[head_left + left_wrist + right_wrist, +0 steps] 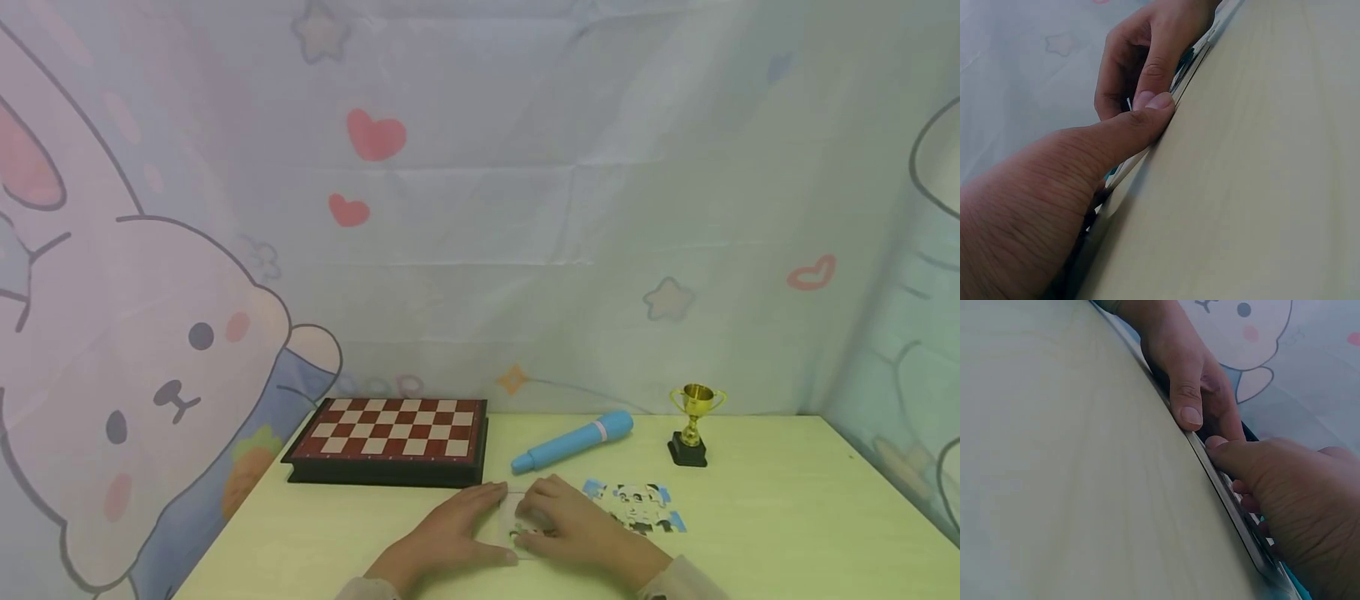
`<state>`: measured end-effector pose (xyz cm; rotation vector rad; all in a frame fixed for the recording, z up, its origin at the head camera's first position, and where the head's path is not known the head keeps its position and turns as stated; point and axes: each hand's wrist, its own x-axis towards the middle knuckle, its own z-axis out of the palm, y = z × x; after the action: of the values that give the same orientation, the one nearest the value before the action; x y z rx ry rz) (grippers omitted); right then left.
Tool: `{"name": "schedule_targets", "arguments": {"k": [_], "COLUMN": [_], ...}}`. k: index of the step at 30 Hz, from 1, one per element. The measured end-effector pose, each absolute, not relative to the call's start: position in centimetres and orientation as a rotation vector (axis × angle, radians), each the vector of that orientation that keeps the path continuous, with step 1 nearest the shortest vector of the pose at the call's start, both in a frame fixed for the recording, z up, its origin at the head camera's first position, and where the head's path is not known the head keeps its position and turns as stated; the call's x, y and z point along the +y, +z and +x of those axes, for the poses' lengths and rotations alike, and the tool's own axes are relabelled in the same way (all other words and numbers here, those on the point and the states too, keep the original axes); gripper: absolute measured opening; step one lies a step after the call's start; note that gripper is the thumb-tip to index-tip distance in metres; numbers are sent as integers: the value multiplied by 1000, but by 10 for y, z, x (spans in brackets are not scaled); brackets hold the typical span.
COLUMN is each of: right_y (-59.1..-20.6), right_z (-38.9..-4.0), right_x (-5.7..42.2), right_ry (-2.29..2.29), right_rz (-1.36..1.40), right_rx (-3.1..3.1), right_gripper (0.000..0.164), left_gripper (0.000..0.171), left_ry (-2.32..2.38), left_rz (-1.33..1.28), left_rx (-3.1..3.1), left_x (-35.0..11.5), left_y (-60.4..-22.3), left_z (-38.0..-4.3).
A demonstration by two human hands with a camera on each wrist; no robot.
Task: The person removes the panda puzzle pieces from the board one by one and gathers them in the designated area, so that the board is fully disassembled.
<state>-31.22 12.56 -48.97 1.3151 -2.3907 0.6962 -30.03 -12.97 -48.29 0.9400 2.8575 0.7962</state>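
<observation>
Pale and thin, a puzzle tray lies flat on the table between the two hands. My left hand rests along its left side, fingers stretched to the far edge and thumb at the near edge. The right hand curls over the tray, with thumb and fingertips at a small patterned puzzle piece, partly hidden beneath them. Just right of that hand lie several panda puzzle pieces, blue and white with black patches. The left wrist view shows the left thumb on the tray's edge, close to the right thumb.
A red-and-white chessboard box stands at the back left of the pale table. Behind the hands lies a blue pen-shaped tube. A small gold trophy on a black base stands at the back right. A printed cloth hangs behind.
</observation>
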Motion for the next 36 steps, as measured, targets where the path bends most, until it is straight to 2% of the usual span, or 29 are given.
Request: {"name": "schedule_targets", "arguments": {"k": [6,28,36], "right_y": [-490,-486,-489], "right_z": [-311,-305,-307], "right_x": [127,123,124], "right_ry": [717,674,790], "right_rz": [1330,1308,1289], "right_rx": [-2360,-2387,-2410], "right_gripper": [16,21,24], "left_gripper": [96,95,95], "left_ry": [807,808,826], "left_rz": [960,928,911], "left_rx": [2853,2847,2838], "left_x": [-129,-129,-130], "left_y": [-483,-481,-481], "left_z": [-300,-300,-299]}}
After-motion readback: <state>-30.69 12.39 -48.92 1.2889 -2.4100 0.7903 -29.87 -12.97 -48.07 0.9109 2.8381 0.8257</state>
